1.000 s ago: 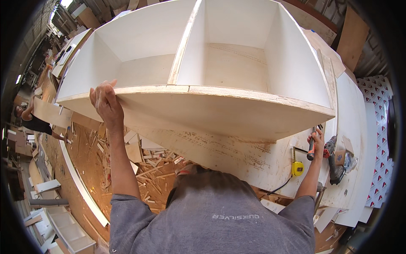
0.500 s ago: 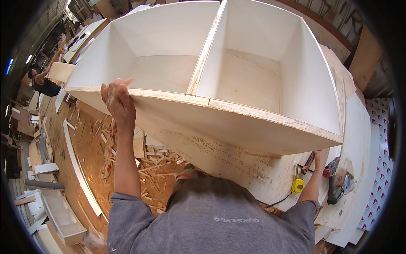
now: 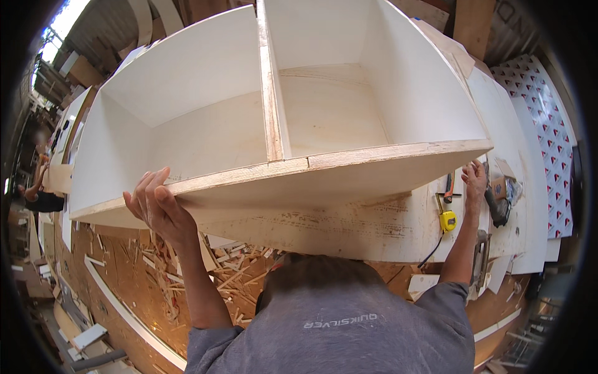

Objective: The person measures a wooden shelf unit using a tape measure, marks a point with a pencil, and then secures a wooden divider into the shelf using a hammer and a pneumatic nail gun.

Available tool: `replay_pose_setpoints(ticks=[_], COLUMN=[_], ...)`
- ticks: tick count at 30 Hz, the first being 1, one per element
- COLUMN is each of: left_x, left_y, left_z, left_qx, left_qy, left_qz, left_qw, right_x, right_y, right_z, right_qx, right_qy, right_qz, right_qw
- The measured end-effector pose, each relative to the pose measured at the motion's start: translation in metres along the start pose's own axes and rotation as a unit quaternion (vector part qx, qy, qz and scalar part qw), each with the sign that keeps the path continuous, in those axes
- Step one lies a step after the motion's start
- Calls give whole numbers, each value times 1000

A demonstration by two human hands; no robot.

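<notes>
A large white open-fronted cabinet (image 3: 374, 167) with raw wooden edges and a middle divider (image 3: 269, 93) stands tilted on the worktable. My left hand (image 3: 159, 209) is wrapped around its near edge toward the left, fingers over the rim. Close under the right near corner, my right hand (image 3: 474, 177) has its fingers curled against the cabinet's edge; part of that contact is hidden. Beside the right hand lie a yellow tape measure (image 3: 447, 220), a red-and-black utility knife (image 3: 449, 187) and a dark power tool (image 3: 498, 209).
The white tabletop (image 3: 430, 240) carries brown marks. Wood scraps (image 3: 240, 265) litter the brown floor, with a long white strip (image 3: 128, 311) at the left. Another person (image 3: 43, 196) is at the far left. A patterned sheet (image 3: 542, 131) stands at the right.
The view has shifted. The cabinet's near edge now slants down to the left, its right corner higher. My left hand has moved left and down with it; my right hand shows more.
</notes>
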State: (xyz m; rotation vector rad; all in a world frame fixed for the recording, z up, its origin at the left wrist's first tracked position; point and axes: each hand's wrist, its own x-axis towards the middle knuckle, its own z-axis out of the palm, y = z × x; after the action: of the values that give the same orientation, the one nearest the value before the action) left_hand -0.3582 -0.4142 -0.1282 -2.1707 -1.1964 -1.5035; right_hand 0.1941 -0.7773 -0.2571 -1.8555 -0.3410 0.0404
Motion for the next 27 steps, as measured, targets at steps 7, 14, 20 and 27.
replay_pose_setpoints(ticks=[7, 14, 20, 27], left_x=[-6, -5, 0, 13], left_y=[-5, 0, -6, -6], left_z=[-5, -17, -27, -47], left_qx=[-23, -51, -66, -158], left_qy=[-37, -81, -110, -142], left_qz=[18, 11, 12, -12], left_qw=[999, 995, 992, 977], right_x=[-113, -170, -180, -149], right_y=[17, 40, 39, -32], right_z=[-5, -42, -33, -14], right_qx=[-32, -84, -64, 31], right_qy=[62, 150, 103, 45], right_qz=[59, 94, 108, 47], right_qw=[996, 981, 987, 997])
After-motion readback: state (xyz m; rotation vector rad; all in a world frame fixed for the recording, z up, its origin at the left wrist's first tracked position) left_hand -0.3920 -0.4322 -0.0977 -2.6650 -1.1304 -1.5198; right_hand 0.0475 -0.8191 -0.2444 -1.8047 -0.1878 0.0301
